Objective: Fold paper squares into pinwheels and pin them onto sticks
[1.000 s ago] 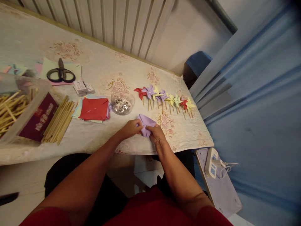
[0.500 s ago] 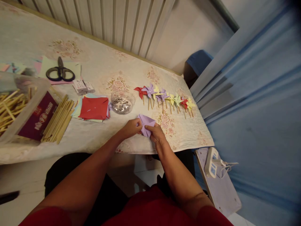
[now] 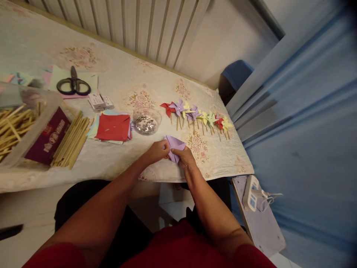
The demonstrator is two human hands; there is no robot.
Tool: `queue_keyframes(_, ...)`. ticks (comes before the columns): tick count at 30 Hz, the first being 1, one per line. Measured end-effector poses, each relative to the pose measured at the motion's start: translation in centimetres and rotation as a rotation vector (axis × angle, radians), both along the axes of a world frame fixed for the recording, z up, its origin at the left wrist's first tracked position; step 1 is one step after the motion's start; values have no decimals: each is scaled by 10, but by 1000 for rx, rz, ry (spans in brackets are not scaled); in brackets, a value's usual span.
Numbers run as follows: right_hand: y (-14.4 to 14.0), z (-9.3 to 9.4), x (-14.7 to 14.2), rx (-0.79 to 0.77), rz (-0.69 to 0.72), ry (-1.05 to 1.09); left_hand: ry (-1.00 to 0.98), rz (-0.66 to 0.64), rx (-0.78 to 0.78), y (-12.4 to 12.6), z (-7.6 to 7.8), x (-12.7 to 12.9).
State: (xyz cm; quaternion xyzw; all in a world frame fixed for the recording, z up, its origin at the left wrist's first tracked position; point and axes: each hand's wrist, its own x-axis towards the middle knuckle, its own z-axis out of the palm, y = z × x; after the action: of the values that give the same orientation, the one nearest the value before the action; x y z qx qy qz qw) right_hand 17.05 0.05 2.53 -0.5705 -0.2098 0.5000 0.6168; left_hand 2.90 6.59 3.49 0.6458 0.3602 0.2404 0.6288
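Observation:
Between my two hands is a square of purple paper (image 3: pixel 176 143) with cut slits, held just above the table's front edge. My left hand (image 3: pixel 159 150) is closed on its left side, the fingers curled at the paper. On the right, my right hand (image 3: pixel 186 156) grips the paper with the thumb lying on top near its middle; the other fingers are underneath, mostly hidden. Beyond my left hand stands a clear round tub (image 3: pixel 146 122) of small shiny metal pieces. A stack of cut paper squares (image 3: pixel 113 127), red on top, lies left of the tub.
Finished paper pinwheels (image 3: pixel 195 112) on sticks lie in a row at the right. At the left are a clear bin (image 3: pixel 16 163) of sticks, a bundle of sticks (image 3: pixel 71 141), scissors (image 3: pixel 73 86) and small boxes (image 3: pixel 99 101). A power strip (image 3: pixel 251 193) sits on a stool (image 3: pixel 269 230).
The view has shifted slightly, so the table things appear a little further right. Both hands keep hold of the purple paper, with the left fingers barely moved over it.

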Motion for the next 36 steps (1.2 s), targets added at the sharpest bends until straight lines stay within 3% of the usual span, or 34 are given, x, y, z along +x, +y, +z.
queue_keyframes(9,2,-1,-5,15,-70,0,-137,147,-85,-1,-9,5)
queue_keyframes(15,6,1,-8,104,-150,75,-424,243,-407,-2,-10,6)
queue_keyframes(20,11,1,-11,134,-216,95,-606,113,-533,-9,-12,7)
queue_keyframes(24,13,4,-12,176,-263,110,-740,222,-689,-11,-11,9)
queue_keyframes(30,13,9,-19,194,-248,103,-712,158,-616,-18,-12,17)
queue_keyframes(36,14,9,-30,154,-210,39,-626,327,-551,-20,-21,25)
